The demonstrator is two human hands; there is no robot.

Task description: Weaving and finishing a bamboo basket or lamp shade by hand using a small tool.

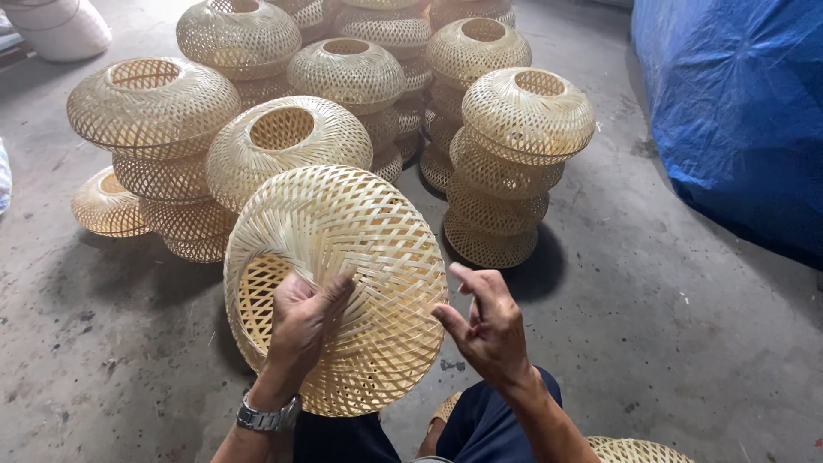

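A round woven bamboo basket shade (343, 257) stands tilted on its edge in front of my knees, its open mouth turned toward me on the left. My left hand (302, 324), with a metal watch at the wrist, grips the shade's rim, thumb pressed over the weave. Just right of the shade hovers my right hand (484, 324), fingers half curled and apart, touching nothing that I can see. My dark blue trousers show below the hands.
Stacks of similar woven shades (519, 154) crowd the concrete floor behind, with another stack (159, 146) at the left. A blue tarp (737, 111) covers something at the right. A white sack (64, 26) sits top left. One more woven piece (634, 450) lies by my right leg.
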